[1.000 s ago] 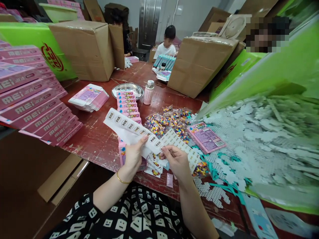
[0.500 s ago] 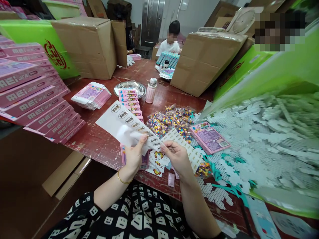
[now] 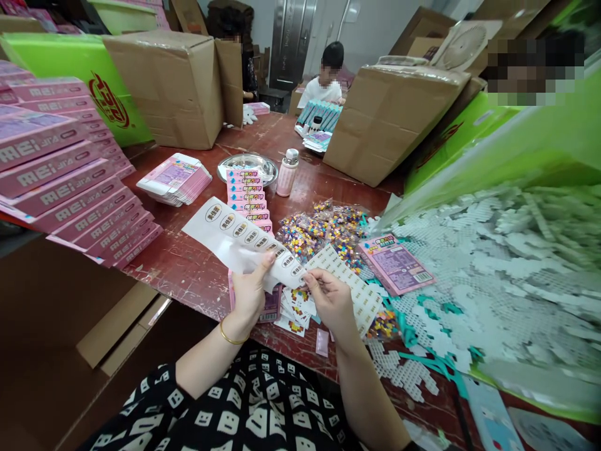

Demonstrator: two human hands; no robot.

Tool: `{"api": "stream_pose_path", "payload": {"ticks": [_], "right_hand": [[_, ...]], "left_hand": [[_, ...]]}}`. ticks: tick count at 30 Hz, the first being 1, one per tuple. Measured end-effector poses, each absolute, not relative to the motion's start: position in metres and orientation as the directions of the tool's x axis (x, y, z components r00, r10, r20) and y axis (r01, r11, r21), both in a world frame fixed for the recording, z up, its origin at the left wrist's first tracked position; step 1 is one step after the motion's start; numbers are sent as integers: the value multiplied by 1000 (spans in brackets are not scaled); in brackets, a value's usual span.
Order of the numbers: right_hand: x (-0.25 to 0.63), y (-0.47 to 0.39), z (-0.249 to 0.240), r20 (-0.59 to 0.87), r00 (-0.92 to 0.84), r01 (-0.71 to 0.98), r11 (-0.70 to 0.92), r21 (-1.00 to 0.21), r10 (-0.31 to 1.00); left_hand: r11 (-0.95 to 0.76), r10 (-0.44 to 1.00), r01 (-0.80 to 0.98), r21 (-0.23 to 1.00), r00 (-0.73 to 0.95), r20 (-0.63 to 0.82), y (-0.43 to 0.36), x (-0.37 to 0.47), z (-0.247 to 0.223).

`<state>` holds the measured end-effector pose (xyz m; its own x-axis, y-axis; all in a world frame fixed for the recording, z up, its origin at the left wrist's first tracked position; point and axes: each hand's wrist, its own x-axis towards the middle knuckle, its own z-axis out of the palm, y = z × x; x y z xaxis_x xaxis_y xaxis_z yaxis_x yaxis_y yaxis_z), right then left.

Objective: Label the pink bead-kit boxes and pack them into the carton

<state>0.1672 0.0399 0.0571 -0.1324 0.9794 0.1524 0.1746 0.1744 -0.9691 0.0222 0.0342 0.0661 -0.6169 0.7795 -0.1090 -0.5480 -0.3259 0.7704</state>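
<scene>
My left hand (image 3: 248,297) grips a white sheet of oval stickers (image 3: 220,241), thumb on top and the other fingers hidden beneath. At the sheet's narrow right end, my right hand (image 3: 332,304) is closed in a pinch by the last oval; whether a sticker is peeling there is too small to tell. Under the left hand lies a pink box (image 3: 271,308), partly covered. Beneath the right hand is a second sheet (image 3: 347,282) with small gold marks. Printed cards (image 3: 293,319) and a small pink packet (image 3: 322,342) lie below the hands.
Beyond the sheet stand a row of pink boxes (image 3: 246,193), a metal dish (image 3: 270,178) and a bottle (image 3: 287,172). Bags of coloured beads (image 3: 305,232), another pink box (image 3: 399,266) and white perforated pieces (image 3: 493,263) are rightward. Box stacks (image 3: 61,181) rise left. Other people sit beyond.
The sticker sheet has tilted slightly, its ovals facing me more. Both hands keep their grip, and the view has shifted a little.
</scene>
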Motion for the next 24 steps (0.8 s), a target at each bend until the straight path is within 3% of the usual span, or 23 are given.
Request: {"api": "stream_pose_path", "payload": {"ticks": [3, 6, 9, 12, 18, 24], "right_hand": [[166, 41, 58, 259, -92, 157, 271, -950, 961], [167, 44, 60, 477, -53, 148, 479, -865, 877], [169, 49, 61, 603, -72, 36, 606, -795, 795], [164, 54, 63, 582, -29, -49, 580, -813, 813], [137, 41, 70, 615, 30, 61, 613, -788, 788], [140, 46, 86, 489, -27, -157, 479, -864, 872]], "left_hand": [[-307, 781, -567, 764, -609, -138, 34, 21, 66], [-304, 776, -585, 752, -610, -161, 35, 19, 66], [-342, 758, -577, 742, -636, -145, 38, 16, 67], [-349, 756, -565, 747, -641, -132, 39, 16, 68], [-297, 788, -602, 742, -593, -166, 32, 18, 70], [-395, 725, -559, 729, -677, -127, 21, -11, 70]]}}
